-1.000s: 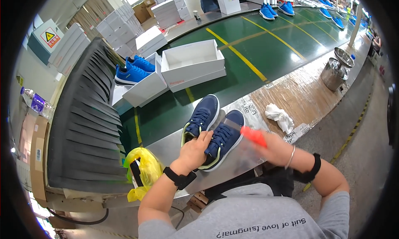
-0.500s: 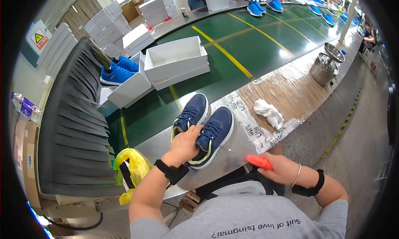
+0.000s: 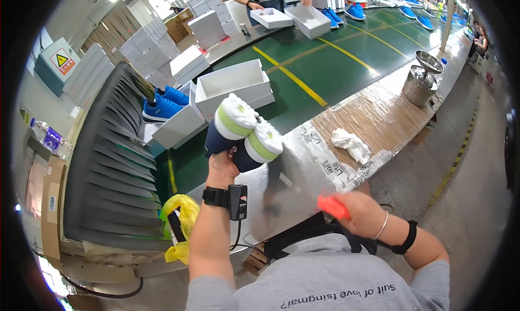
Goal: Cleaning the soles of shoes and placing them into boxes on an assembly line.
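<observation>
My left hand (image 3: 223, 167) grips a pair of navy sneakers (image 3: 219, 139) together, lifted over the metal tabletop (image 3: 295, 173). Their soles (image 3: 234, 113), white with lime-green patches, are turned into view. Most of the fingers are hidden behind the shoes. Lower right, my right hand (image 3: 364, 213) is closed round a bright red handle-like thing (image 3: 332, 206), blurred at its end, so its kind does not show. It is held apart from the sneakers, above the table's near edge.
Beyond the sneakers, an open white shoebox (image 3: 236, 89) stands on the green conveyor belt (image 3: 292, 67), beside another box holding blue sneakers (image 3: 165, 102). A yellow plastic bag (image 3: 188, 216) lies left. Crumpled paper (image 3: 351, 145) and a steel pot (image 3: 420, 86) are right. Across the belt, a person handles a white box (image 3: 309, 20).
My left hand has lifted the sneakers off the tabletop and tipped them, so soles now show instead of uppers. The right hand stays nearby with the red thing. A person with white boxes has appeared opposite.
</observation>
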Available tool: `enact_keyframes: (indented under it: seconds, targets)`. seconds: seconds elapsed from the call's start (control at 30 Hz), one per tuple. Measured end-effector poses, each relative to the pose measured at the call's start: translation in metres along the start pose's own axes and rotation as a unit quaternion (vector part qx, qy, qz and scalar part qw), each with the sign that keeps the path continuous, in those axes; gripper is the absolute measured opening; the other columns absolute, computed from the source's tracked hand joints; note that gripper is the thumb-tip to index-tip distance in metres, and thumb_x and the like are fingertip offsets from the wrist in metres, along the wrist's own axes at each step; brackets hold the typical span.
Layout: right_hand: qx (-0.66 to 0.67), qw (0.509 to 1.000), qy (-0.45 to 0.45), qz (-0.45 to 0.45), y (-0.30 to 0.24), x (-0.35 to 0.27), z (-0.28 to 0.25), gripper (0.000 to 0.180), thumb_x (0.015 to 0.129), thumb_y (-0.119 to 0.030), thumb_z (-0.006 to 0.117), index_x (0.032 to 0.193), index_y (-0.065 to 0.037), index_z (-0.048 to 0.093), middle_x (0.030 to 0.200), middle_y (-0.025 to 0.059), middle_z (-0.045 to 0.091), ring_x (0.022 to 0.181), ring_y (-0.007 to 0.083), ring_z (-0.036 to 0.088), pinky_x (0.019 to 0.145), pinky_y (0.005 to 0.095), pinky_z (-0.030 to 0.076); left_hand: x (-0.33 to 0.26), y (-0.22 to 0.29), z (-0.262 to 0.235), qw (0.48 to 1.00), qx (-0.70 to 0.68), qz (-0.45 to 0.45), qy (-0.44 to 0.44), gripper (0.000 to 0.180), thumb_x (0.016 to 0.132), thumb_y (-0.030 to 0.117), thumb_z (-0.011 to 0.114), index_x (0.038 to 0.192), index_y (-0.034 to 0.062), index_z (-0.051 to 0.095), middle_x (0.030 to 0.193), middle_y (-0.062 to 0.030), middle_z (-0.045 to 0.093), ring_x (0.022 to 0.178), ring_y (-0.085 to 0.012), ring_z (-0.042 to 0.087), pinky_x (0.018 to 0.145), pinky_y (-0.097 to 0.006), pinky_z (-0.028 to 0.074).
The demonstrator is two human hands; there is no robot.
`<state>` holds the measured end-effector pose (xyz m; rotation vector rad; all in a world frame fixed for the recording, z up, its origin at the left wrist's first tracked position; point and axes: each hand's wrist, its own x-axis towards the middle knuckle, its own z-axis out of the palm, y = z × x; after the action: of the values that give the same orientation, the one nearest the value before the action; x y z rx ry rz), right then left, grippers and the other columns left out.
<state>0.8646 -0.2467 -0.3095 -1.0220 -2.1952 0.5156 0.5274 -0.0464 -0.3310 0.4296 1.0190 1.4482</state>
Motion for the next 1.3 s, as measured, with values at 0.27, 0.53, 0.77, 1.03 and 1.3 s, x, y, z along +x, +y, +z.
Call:
enact_keyframes:
  seconds: [0.27, 0.53, 0.77, 1.03, 1.3]
  targets:
    - [0.105, 0.988, -0.046, 0.107, -0.018, -0.005, -0.015, 0.034, 0.078, -0.013, 0.063, 0.109, -0.004, 0.054, 0.085, 0.0188, 0.06, 0.078, 0.035, 0.058, 0.07, 0.0379, 0.048, -0.047, -0.014, -0.018, 0.949, -0.167, -0.099, -0.247, 0.045, 0.091, 0.029, 0.052, 0.126, 0.0015, 0.047, 0.127, -0.0147, 0.051, 0.118, -0.0275, 0.048, 0.103, -0.046, 0.035]
    - [0.113, 0.974, -0.024, 0.196, 0.001, 0.008, -0.016, 0.036, 0.084, -0.023, 0.06, 0.113, -0.003, 0.05, 0.09, 0.022, 0.061, 0.083, 0.0373, 0.06, 0.072, 0.0389, 0.049, -0.06, -0.029, -0.069, 0.968, -0.08, 0.009, -0.237, 0.038, 0.092, 0.023, 0.047, 0.121, -0.0013, 0.048, 0.117, -0.0142, 0.057, 0.107, -0.0249, 0.054, 0.097, -0.039, 0.041]
    - [0.153, 0.968, -0.009, 0.196, -0.016, 0.041, -0.022, 0.035, 0.085, -0.019, 0.059, 0.113, -0.001, 0.049, 0.093, 0.0209, 0.06, 0.083, 0.0363, 0.06, 0.073, 0.0401, 0.048, -0.072, -0.031, -0.087, 0.97, -0.062, 0.01, -0.233, 0.038, 0.092, 0.023, 0.047, 0.121, -0.0013, 0.048, 0.116, -0.0141, 0.057, 0.106, -0.0248, 0.054, 0.096, -0.039, 0.042]
    - [0.166, 0.977, -0.105, 0.087, -0.037, 0.044, -0.01, 0.034, 0.084, -0.019, 0.06, 0.112, -0.004, 0.05, 0.092, 0.0195, 0.06, 0.086, 0.0356, 0.059, 0.075, 0.0402, 0.047, -0.073, -0.054, -0.073, 0.971, -0.03, -0.006, -0.237, 0.037, 0.092, 0.023, 0.046, 0.12, -0.0013, 0.048, 0.115, -0.0139, 0.057, 0.105, -0.0247, 0.054, 0.096, -0.039, 0.042]
    - [0.136, 0.96, -0.245, 0.013, -0.031, 0.03, 0.002, 0.032, 0.082, -0.02, 0.06, 0.107, -0.002, 0.049, 0.087, 0.0173, 0.06, 0.084, 0.0347, 0.06, 0.074, 0.041, 0.047, -0.068, -0.07, -0.068, 0.973, -0.01, -0.038, -0.229, 0.037, 0.092, 0.023, 0.046, 0.12, -0.0013, 0.049, 0.114, -0.0138, 0.057, 0.105, -0.0245, 0.054, 0.095, -0.039, 0.042]
